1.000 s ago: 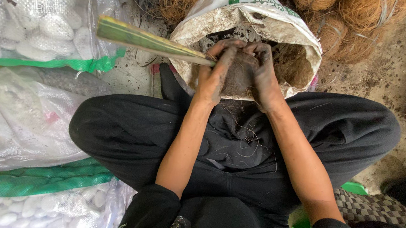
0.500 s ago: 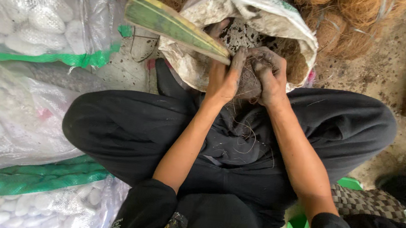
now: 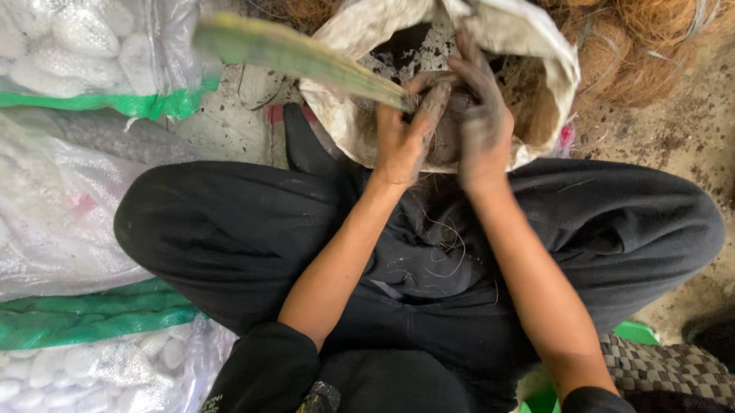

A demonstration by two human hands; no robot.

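At the far sack mouth [image 3: 495,29], both my hands press shut around a dark, crumbly, light clump [image 3: 446,137], left hand [image 3: 402,137] also pinching a stiff green blade [image 3: 301,56], right hand [image 3: 485,123] cupping.

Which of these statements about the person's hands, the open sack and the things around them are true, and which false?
1. Both hands, left hand and right hand, are at the open white sack. True.
2. The left hand holds a flat green strip. True.
3. The clear bags of white pieces lie on the person's right. False: on the left.
4. The person wears white trousers. False: the trousers are black.
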